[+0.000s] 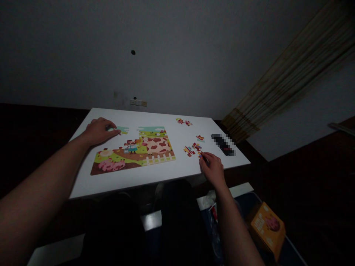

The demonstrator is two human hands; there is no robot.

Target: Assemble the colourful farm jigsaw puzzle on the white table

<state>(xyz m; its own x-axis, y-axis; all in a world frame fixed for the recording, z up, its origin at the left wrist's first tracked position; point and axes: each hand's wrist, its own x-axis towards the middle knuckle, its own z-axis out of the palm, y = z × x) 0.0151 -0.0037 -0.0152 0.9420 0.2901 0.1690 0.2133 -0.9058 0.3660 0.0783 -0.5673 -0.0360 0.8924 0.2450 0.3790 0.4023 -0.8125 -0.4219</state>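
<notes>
Two bare arms reach forward from the bottom of the head-worn view to a white table [172,174], which stands in a dim room against a grey wall. Near the table's left side lies a partly assembled children's jigsaw puzzle [133,151] showing a farm scene, with a spotted cow, a pink pig, a small farmer figure and a white picket fence. Its upper left area is still a gap of bare table. The left hand [100,132] lies over that gap with its fingers stretched out and nearly flat, their tips on a loose puzzle piece [122,130] of pale blue and green; whether the fingers grip it, I cannot tell. The right hand [212,170] is at the table's near right, its thumb and fingers pinched narrowly on a small puzzle piece [200,155]. Just beyond it lies a cluster of loose pieces [191,149], with one more piece [200,138] farther on and a pair [183,121] near the far edge. A dark object [223,145], pixelated beyond recognition, lies to the right. Wall sockets [138,102] sit above the far edge, and a striped curtain [288,70] hangs at upper right. Below the table at right are a plastic bag [212,214] and an orange cardboard box [267,229].
</notes>
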